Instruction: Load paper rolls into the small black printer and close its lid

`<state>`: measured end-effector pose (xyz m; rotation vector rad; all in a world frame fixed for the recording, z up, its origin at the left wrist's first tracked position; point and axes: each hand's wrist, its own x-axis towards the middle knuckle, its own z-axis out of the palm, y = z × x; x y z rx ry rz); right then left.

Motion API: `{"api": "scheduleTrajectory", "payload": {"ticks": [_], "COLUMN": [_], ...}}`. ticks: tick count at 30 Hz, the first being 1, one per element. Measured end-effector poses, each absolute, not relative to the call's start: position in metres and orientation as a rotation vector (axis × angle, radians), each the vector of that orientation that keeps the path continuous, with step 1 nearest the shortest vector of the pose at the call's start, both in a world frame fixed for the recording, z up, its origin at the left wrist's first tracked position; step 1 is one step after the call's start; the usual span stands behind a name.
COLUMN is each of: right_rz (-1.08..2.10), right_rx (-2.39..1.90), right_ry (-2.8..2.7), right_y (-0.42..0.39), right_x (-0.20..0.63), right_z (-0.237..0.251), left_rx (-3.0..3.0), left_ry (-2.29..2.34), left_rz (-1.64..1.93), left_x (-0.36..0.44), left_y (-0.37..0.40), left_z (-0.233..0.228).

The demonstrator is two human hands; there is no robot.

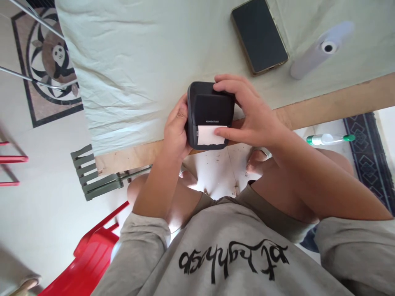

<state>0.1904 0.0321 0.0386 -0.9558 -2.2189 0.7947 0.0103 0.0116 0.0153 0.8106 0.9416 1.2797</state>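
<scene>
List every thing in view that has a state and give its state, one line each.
small black printer: lid shut, gripped between both hands at the table edge
paper strip: sticking out of the printer's slot
left hand: clasping the printer's side
right hand: over the printer's top, thumb on the paper strip
phone: screen dark, flat on the cloth
white paper roll: lying on its side

Head camera, steep downward view, close over table edge [339,102].
</scene>
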Motion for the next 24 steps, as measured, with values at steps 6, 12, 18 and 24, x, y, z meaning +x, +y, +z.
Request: {"api": "scheduleTrajectory", "payload": {"ticks": [6,12,18,24], "right_rz": [0.694,0.367,0.073,0.044], "right_rx": [-0.981,-0.962,-1.145,-1.048], "right_ry": [-2.239,-2.208,-1.916,-1.782], "right_y": [0.035,0.034,0.028,0.036], "right_x": [0.194,0.194,0.186,0.18], "right_z": [0.048,0.052,0.057,0.055], "left_rx": [0.801,0.698,0.801,0.804], "left_ry": [0.964,0.922,0.828,0.868], "left_rz": [1.269,1.238,1.163,1.161], "left_x": [0.011,0.011,0.011,0.01], "left_y": [0.012,0.012,0.008,0.007], "left_z": [0.014,0.018,0.024,0.024]}}
